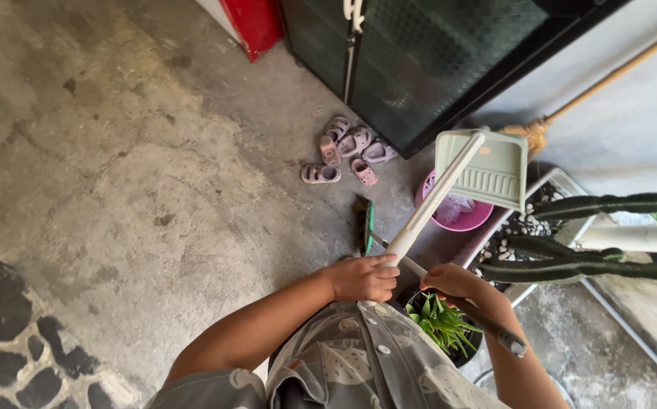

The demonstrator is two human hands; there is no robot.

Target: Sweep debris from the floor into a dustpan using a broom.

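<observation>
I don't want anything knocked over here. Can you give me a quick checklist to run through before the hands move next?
1. Left hand grips the white dustpan handle: ok.
2. Right hand holds the broom stick: ok.
3. Dustpan clear of the pink basin: cannot tell, they overlap.
4. Broom head on the floor: ok.
5. Sandals away from the broom head: ok.
6. Potted plant clear of the stick: not ok, right under it.

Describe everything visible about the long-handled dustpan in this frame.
The dustpan looks like pale grey-green plastic, with a ribbed scoop and a long white handle. It hangs tilted above the concrete floor, its scoop over a pink basin near the dark door. The left hand grips the handle's lower end; the right hand, close beside it, holds a thinner dark-ended stick.
</observation>
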